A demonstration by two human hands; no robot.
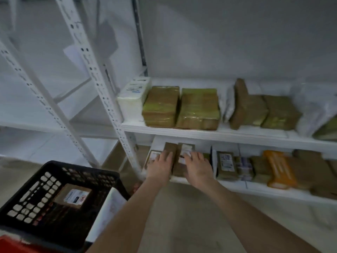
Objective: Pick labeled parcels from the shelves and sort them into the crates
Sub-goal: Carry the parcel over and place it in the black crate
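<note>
**Left hand (160,167) and right hand (197,168) flat on lower-shelf parcels**

Both hands reached side by side to the left end of the lower shelf (255,187), at the centre of the frame. The left hand lay with straight, slightly spread fingers over a brown parcel (170,147) standing on edge. Just right of it, the right hand rested with fingers spread on a labelled parcel (185,150), its fingertips over the white label. Neither hand was curled round anything, though blur hid the thumbs.

More parcels stood packed along the lower shelf toward the right of the frame, among them an orange parcel (279,168). On the upper shelf (218,135) lay taped brown bundles (198,108) side by side, with a white box (134,95) at their left end.

At lower left sat a black crate (76,167) holding a boxed parcel (73,196) with its label facing up. A red crate (11,241) showed in the bottom left corner.
</note>
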